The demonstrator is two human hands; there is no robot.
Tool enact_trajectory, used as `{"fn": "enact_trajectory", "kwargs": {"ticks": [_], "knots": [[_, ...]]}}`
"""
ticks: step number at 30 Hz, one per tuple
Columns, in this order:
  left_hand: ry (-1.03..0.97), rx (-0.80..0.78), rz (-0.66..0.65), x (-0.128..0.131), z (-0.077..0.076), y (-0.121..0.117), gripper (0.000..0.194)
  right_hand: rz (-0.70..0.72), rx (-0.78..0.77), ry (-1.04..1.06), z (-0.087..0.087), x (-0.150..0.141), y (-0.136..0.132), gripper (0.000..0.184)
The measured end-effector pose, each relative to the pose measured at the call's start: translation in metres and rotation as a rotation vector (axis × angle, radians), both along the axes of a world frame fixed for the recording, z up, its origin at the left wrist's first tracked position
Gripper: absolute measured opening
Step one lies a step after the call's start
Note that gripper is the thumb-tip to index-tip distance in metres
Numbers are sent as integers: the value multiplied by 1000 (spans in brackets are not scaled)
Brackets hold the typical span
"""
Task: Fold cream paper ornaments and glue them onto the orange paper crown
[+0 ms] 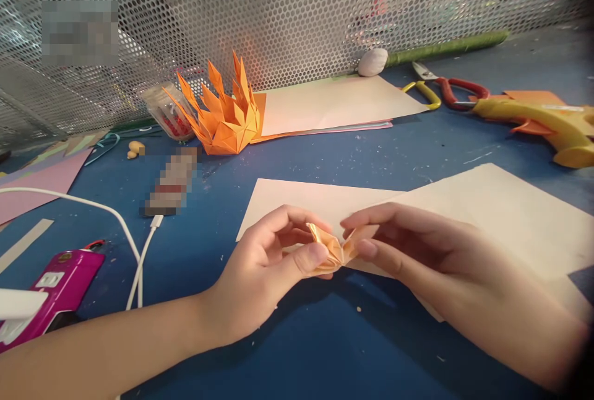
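Both of my hands pinch a small folded orange paper piece (pixel 332 247) just above the blue table (pixel 297 158). My left hand (pixel 269 267) grips its left side with thumb and curled fingers. My right hand (pixel 413 245) holds its right side, fingers pressed together. Beneath them lie pale cream paper sheets (pixel 487 214). A spiky orange origami model (pixel 223 112) stands farther back on the left.
A perforated metal screen (pixel 297 10) closes off the back. Scissors with red and yellow handles (pixel 440 90) and a yellow glue gun (pixel 552 124) lie at right. A pink device (pixel 60 282) and a white cable (pixel 134 245) lie at left, with more paper (pixel 334 103) behind.
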State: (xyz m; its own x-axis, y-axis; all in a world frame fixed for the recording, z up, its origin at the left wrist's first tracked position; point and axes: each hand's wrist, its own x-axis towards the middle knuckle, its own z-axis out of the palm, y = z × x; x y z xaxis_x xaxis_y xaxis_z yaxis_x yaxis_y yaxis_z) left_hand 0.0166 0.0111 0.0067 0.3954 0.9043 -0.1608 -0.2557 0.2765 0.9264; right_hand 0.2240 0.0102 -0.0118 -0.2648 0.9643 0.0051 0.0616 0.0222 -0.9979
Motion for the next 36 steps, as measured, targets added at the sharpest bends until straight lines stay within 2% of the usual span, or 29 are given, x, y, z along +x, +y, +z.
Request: {"fn": "enact_trajectory", "kwargs": {"ticks": [6,11,14,17,23,26,29,32,36], "knots": [[1,4,36,2,-4,1,8,23,-103,37,-3,1,-4,31],[16,38,4,2,-3,1,27,-59,-197,63,-5,-2,-7,35],[138,102,-6,1,-1,1,29,-3,-116,20,-3,-2,-6,28],[217,189,-4,1,0,-1,24,28,-34,-11,1,-2,-3,29],[182,285,35,3,-1,-4,24,5,29,-62,4,-2,-5,39],[173,309,25,3,0,-5,23,8,163,-117,3,-1,-7,37],[182,256,8,2,0,-7,24,28,271,-181,5,0,-7,32],[150,181,17,1,-2,-8,30,81,262,-181,7,-2,-5,34],[59,139,53,1,-5,-5,53,96,145,-175,10,-3,-3,44]]}}
